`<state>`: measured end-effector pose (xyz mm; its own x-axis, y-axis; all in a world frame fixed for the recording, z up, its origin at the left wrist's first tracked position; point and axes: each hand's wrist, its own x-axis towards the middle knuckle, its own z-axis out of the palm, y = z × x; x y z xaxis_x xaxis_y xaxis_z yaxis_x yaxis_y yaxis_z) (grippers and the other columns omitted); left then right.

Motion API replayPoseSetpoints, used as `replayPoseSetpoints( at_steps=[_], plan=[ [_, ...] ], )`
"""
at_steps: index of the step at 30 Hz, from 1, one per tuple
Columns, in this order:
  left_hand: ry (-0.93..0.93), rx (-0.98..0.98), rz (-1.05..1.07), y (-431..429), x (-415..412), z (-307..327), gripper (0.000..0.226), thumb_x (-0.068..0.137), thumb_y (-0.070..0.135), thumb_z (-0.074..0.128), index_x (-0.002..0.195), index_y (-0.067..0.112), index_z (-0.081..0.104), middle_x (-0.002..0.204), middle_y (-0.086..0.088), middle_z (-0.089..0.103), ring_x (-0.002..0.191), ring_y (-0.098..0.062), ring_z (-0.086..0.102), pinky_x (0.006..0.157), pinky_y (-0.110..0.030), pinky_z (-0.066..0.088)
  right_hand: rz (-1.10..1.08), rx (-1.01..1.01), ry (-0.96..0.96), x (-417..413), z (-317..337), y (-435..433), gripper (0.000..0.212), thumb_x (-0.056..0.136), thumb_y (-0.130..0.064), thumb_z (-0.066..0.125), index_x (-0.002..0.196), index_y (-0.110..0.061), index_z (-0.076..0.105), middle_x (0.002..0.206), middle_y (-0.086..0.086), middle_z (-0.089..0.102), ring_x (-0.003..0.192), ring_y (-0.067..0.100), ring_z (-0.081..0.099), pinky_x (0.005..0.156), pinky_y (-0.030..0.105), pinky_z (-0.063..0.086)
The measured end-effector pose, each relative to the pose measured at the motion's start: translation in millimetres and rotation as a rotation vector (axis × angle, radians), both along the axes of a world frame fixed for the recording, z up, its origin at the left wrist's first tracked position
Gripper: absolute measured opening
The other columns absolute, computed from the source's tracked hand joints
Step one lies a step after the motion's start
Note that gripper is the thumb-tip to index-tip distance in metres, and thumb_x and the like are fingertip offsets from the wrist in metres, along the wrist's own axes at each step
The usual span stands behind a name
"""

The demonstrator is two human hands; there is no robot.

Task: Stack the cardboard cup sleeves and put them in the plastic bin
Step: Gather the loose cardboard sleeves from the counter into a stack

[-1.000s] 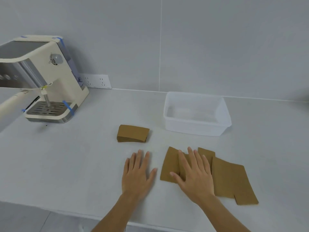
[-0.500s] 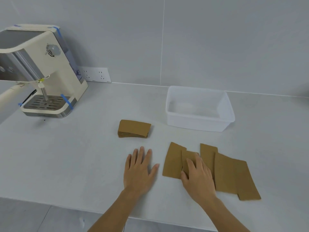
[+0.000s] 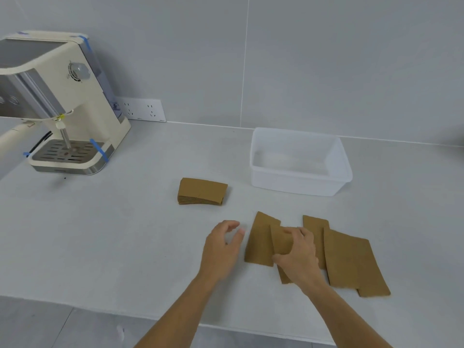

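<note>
Several flat brown cardboard sleeves (image 3: 349,259) lie fanned out and overlapping on the white counter near its front edge. My right hand (image 3: 298,257) pinches one sleeve (image 3: 281,241) of that spread and tilts it up off the others. Just left of the spread, my left hand (image 3: 222,244) hovers with its fingers curled and apart, holding nothing. A neat stack of sleeves (image 3: 202,191) sits farther back, left of the clear plastic bin (image 3: 298,185), which stands empty behind the spread.
A cream espresso machine (image 3: 62,109) with blue tape strips stands at the back left. A wall socket (image 3: 143,110) is beside it on the grey wall. The counter's front edge (image 3: 100,311) runs just below my forearms.
My right hand went from lying flat on the spread to pinching one sleeve and lifting it. My left hand rose off the counter and curled its fingers.
</note>
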<state>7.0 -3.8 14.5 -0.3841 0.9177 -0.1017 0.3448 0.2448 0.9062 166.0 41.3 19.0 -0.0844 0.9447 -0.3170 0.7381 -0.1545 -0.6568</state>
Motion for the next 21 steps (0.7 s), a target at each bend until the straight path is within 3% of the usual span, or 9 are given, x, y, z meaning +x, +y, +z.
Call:
replayPoseSetpoints(
  at_steps=[2,5,10,12,16,21],
  plan=[
    [-0.212,-0.028,0.029,3.9,8.6,8.8,0.013,0.091,0.031,0.054,0.102,0.026,0.059,0.105,0.009,0.063,0.106,-0.012,0.058,0.074,-0.009,0.045,0.005,0.014,0.024,-3.8,5.3,-0.2,0.065,0.068,-0.012,0.070,0.126,-0.022,0.043,0.145,0.001,0.022,0.121,0.026,0.040,0.101,0.050,0.037],
    [-0.522,-0.163,0.095,11.5,19.3,15.9,0.018,0.090,0.038,0.053,0.098,0.023,0.060,0.106,-0.003,0.066,0.099,-0.018,0.062,0.075,-0.020,0.049,0.032,0.038,0.122,-10.3,11.1,-3.4,0.066,0.068,-0.013,0.070,0.127,-0.023,0.042,0.146,-0.002,0.019,0.126,0.022,0.035,0.102,0.045,0.039],
    [-1.196,-0.315,0.115,13.3,20.7,14.7,0.058,0.082,0.052,0.057,0.111,0.002,0.061,0.103,-0.015,0.069,0.094,-0.028,0.064,0.078,-0.033,0.053,0.071,0.076,0.293,-20.4,18.3,-14.4,0.064,0.066,-0.014,0.070,0.122,-0.030,0.042,0.139,-0.010,0.023,0.125,0.014,0.034,0.104,0.041,0.038],
    [-1.367,-0.324,0.047,10.6,18.3,12.6,0.070,0.077,0.059,0.058,0.117,0.002,0.061,0.107,-0.017,0.065,0.100,-0.032,0.060,0.092,-0.041,0.047,0.094,0.080,0.328,-26.1,19.8,-20.5,0.062,0.065,-0.015,0.069,0.116,-0.036,0.041,0.129,-0.017,0.024,0.120,0.012,0.035,0.099,0.035,0.041],
    [-1.440,-0.342,0.006,6.9,16.4,7.3,0.078,0.062,0.065,0.066,0.113,0.005,0.066,0.105,-0.015,0.066,0.102,-0.034,0.062,0.098,-0.044,0.044,0.117,0.076,0.340,-36.9,19.6,-33.2,0.060,0.065,-0.016,0.067,0.116,-0.035,0.044,0.130,-0.016,0.026,0.116,0.011,0.037,0.091,0.027,0.043],
    [-1.475,-0.327,0.037,3.8,15.5,1.6,0.071,0.059,0.061,0.072,0.105,0.006,0.068,0.098,-0.013,0.069,0.094,-0.031,0.067,0.086,-0.041,0.052,0.138,0.069,0.359,-41.6,19.6,-39.7,0.058,0.067,-0.015,0.067,0.119,-0.030,0.046,0.133,-0.014,0.028,0.119,0.013,0.039,0.095,0.030,0.046]
  ],
)
